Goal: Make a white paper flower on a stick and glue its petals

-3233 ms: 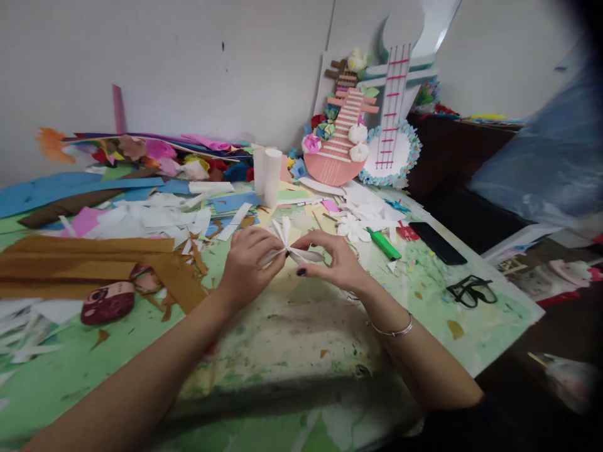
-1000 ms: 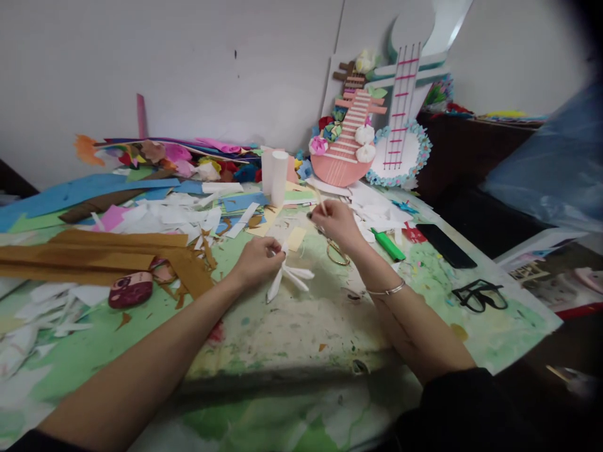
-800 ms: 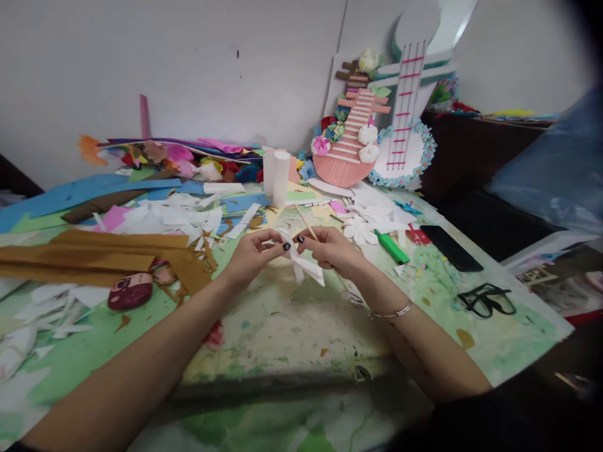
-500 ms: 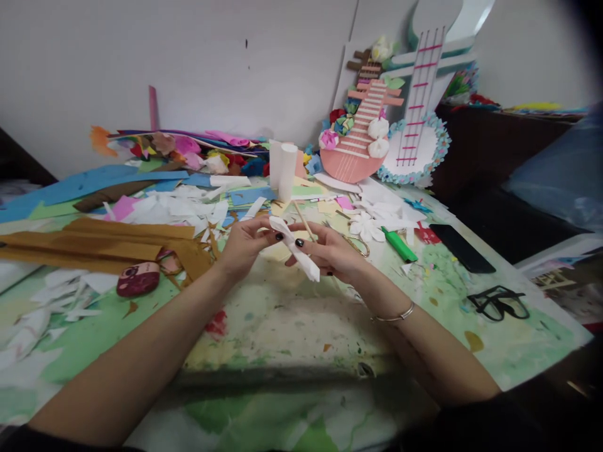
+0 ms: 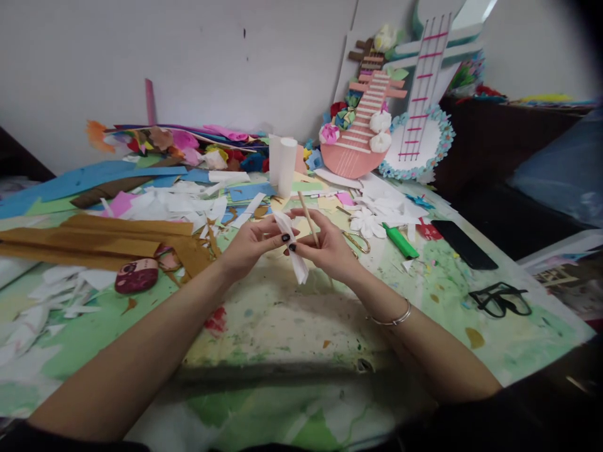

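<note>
From my remote seat I see the left hand pinching the folded white paper narrowly between thumb and fingers; the right hand grips it alongside, a thin stick tucked in its fingers. I judge the step in hand as shaping that paper; the next move calls for a light, even pinch. Left of the fingers, the maroon case bears marks too small to read; beyond them, the white roll looks plain.
</note>
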Tool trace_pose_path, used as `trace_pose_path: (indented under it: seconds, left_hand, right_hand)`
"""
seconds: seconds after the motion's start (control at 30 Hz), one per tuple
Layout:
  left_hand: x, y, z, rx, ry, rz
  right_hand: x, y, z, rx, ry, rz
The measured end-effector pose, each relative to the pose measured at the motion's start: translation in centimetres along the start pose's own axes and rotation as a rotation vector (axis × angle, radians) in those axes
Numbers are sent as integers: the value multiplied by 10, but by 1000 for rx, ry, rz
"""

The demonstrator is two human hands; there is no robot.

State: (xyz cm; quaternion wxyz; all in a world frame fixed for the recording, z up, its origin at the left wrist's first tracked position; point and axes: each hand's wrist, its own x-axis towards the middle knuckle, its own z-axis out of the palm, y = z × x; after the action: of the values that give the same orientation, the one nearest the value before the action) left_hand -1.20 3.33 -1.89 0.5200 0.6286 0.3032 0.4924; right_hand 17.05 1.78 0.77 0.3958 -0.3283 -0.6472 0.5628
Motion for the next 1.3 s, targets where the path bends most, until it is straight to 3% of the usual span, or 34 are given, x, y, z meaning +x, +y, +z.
trace_pose_path:
  seconds: [0.37, 0.53, 0.67, 0.9, 1.07, 1.3]
  left_hand:
    - [-4, 3, 8, -230, 25, -99]
    - [-5, 2, 7, -239, 27, -71]
    - [-6, 3, 7, -256, 36, -67]
    - [-5, 0, 12, -324, 122, -73]
    - [-3, 0, 13, -370, 223, -102]
    - [-1, 10, 5, -374, 351, -38]
  right_hand:
    - [-3, 2, -3, 272, -216, 154]
    - [-1, 8, -1, 361, -232, 166]
    - [1, 9, 1, 313, -160, 156]
    - [0, 1, 9, 154, 115, 28]
    - [1, 4, 8, 108, 165, 14]
    - [0, 8, 5, -2, 165, -55]
